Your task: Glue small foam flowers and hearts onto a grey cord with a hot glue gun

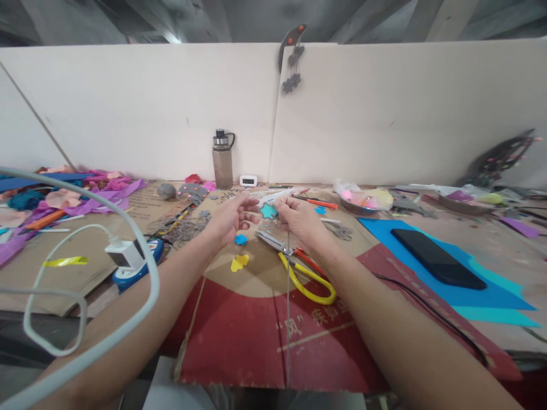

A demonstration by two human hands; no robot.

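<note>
My right hand [299, 221] pinches a small teal flower cutout [269, 211] by its edge. A thin grey string [288, 319] hangs down from that hand past the cardboard's front edge. Just left of the flower, my left hand [234, 218] has its fingers apart and loosely curled, with nothing visible in them. Beneath the hands lie a small blue flower cutout [241, 240] and a yellow cutout [240, 262]. Scissors with yellow handles [314, 285] rest below my right hand, beside a red-handled tool [311, 262] that my forearm partly covers.
A red and brown cardboard sheet [239, 341] covers the table before me. A white cable [147, 239] arcs across the left side. Behind stand a bottle [223, 162] and a small clock [248, 180]. A phone [436, 258] lies on blue sheets [491, 296] at right.
</note>
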